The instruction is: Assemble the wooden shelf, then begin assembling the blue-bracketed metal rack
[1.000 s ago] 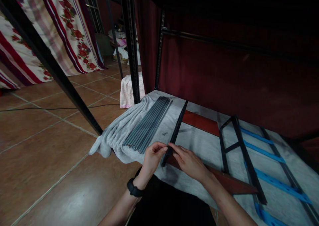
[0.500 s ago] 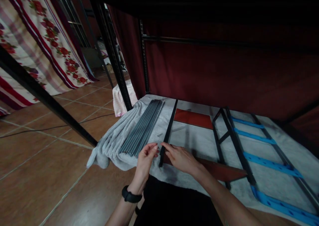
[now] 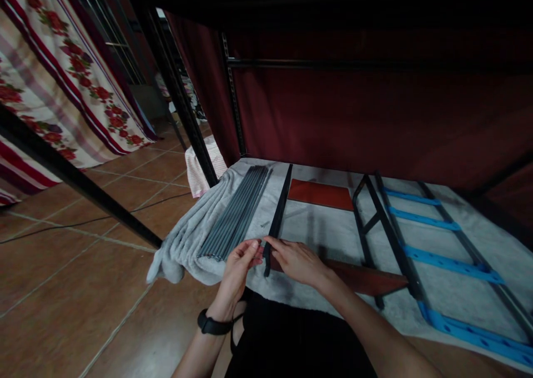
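My left hand [image 3: 242,261] is closed in a pinch at the left edge of a black metal bar [image 3: 278,217]; a tiny metallic piece, apparently a screw, shows at its fingertips. Over the bar's near end lies my right hand [image 3: 298,261], its fingers closed around the bar and its index fingertip close to the left hand's. A loose screw [image 3: 265,224] rests on the grey cloth just beyond. The bar joins a frame with an upper red-brown panel [image 3: 320,193] and a lower red-brown panel [image 3: 366,278], partly hidden by my right arm.
Left of my hands lies a row of grey rods [image 3: 235,214] on the grey blanket [image 3: 200,214]. To the right, a black frame carries several blue slats [image 3: 453,262]. Black rack posts [image 3: 179,95] stand at the left; a dark red curtain [image 3: 353,117] hangs behind.
My view has shifted slightly, and both hands have moved a little left in the picture. They stay at the near end of the black bar, fingertips close together.
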`<state>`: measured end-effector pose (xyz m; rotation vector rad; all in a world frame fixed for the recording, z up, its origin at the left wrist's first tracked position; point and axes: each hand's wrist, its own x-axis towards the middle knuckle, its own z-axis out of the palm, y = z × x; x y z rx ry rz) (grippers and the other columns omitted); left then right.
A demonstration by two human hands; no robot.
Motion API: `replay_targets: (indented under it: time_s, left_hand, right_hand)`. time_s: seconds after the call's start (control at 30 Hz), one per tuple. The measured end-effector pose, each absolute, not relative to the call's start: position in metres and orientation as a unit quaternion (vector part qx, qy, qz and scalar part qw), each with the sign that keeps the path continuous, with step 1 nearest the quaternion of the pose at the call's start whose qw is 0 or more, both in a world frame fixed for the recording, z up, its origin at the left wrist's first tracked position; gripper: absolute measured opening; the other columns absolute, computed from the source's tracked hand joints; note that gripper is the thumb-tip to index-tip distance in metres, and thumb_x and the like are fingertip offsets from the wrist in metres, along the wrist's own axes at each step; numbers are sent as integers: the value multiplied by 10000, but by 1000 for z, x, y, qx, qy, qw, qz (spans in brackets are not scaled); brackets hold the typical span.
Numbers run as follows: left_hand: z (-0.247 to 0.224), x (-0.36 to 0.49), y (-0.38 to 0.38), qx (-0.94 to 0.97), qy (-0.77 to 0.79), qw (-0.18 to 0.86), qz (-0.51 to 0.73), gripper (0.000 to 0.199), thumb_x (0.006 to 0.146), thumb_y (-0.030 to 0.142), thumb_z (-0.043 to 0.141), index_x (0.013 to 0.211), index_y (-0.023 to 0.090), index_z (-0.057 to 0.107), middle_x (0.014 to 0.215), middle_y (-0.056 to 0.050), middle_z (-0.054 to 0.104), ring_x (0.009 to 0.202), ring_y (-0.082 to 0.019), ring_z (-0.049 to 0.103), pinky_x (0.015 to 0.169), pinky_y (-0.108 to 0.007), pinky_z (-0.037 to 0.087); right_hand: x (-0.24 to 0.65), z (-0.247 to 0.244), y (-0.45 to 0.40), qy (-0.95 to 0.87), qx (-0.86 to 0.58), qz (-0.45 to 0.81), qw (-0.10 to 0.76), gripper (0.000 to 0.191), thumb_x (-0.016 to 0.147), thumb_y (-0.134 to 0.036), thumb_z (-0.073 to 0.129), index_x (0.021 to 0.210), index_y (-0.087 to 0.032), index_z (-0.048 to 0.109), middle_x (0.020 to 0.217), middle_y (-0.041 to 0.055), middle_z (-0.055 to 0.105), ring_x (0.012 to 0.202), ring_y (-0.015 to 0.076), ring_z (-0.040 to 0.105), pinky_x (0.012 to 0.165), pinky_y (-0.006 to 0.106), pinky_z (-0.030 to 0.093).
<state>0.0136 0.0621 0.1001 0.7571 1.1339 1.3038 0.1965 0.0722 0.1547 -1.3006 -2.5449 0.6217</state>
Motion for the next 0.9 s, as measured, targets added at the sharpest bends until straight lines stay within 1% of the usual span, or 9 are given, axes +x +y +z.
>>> replay_targets:
  time_s: [0.13, 0.23, 0.33, 0.43, 0.53, 0.63, 0.73, 0.8, 0.9]
  left_hand:
    - [100, 16, 65, 360, 496, 554, 564, 319, 633, 400, 852, 738, 135, 710, 600, 13, 609, 533, -69, 499, 533, -182, 412]
    - [102, 15, 64, 375, 485, 555, 562, 318, 635, 348, 855, 839, 133, 741, 718, -29, 677, 618, -92, 557, 606, -197, 457]
    - [105, 15, 61, 358, 476, 571, 566, 390, 669, 377, 836, 964, 144, 732, 858, -62, 705, 712, -130, 614, 661, -233, 498]
    - [106, 18, 60, 359, 493, 557, 564, 338, 702, 432, 802, 857, 145, 713, 705, -13, 648, 608, -104, 565, 590, -213, 462]
    - [106, 20, 62, 383, 503, 539, 556, 301, 686, 413, 810, 729, 140, 692, 584, 22, 581, 525, -75, 486, 540, -195, 406]
    - [108, 19, 63, 388, 494, 544, 557, 310, 649, 369, 836, 822, 135, 729, 684, -8, 651, 590, -88, 531, 595, -205, 439]
    - [110, 19, 61, 368, 488, 560, 559, 392, 672, 391, 823, 962, 144, 727, 815, -41, 686, 690, -121, 591, 653, -230, 480]
    - [110, 20, 61, 359, 496, 559, 560, 367, 699, 427, 801, 918, 145, 716, 755, -22, 658, 651, -113, 573, 619, -224, 467]
    - [109, 22, 62, 381, 509, 532, 559, 319, 690, 432, 803, 748, 139, 690, 597, 22, 571, 544, -81, 482, 547, -197, 405]
  right_hand:
    - [197, 156, 71, -865, -446, 205, 102, 478, 998, -274, 325, 1471, -287, 387, 1272, 57, 665, 1070, 208, 664, 899, 332, 485]
    - [197, 156, 71, -865, -444, 208, 105, 482, 1000, -275, 326, 1478, -302, 376, 1282, 49, 660, 1084, 206, 659, 906, 335, 486]
    - [197, 155, 72, -864, -446, 211, 102, 497, 993, -260, 341, 1487, -309, 363, 1297, 45, 652, 1119, 205, 644, 931, 338, 479]
    - [197, 155, 72, -863, -449, 210, 100, 503, 993, -262, 344, 1494, -312, 354, 1300, 48, 650, 1127, 204, 640, 941, 339, 475]
    - [198, 154, 72, -863, -448, 208, 102, 494, 997, -278, 340, 1489, -316, 361, 1305, 44, 648, 1116, 205, 647, 929, 334, 481]
    - [198, 154, 72, -864, -448, 203, 106, 497, 996, -284, 337, 1492, -314, 356, 1302, 46, 650, 1100, 212, 655, 915, 341, 489]
    - [197, 154, 72, -863, -450, 205, 106, 506, 994, -291, 340, 1500, -309, 341, 1286, 51, 659, 1082, 223, 664, 907, 351, 492]
    - [197, 155, 72, -861, -451, 211, 102, 512, 992, -286, 348, 1503, -311, 337, 1288, 48, 659, 1085, 219, 664, 914, 346, 488]
    - [197, 156, 72, -859, -455, 215, 98, 515, 993, -288, 352, 1507, -310, 336, 1309, 52, 647, 1106, 214, 655, 929, 343, 482]
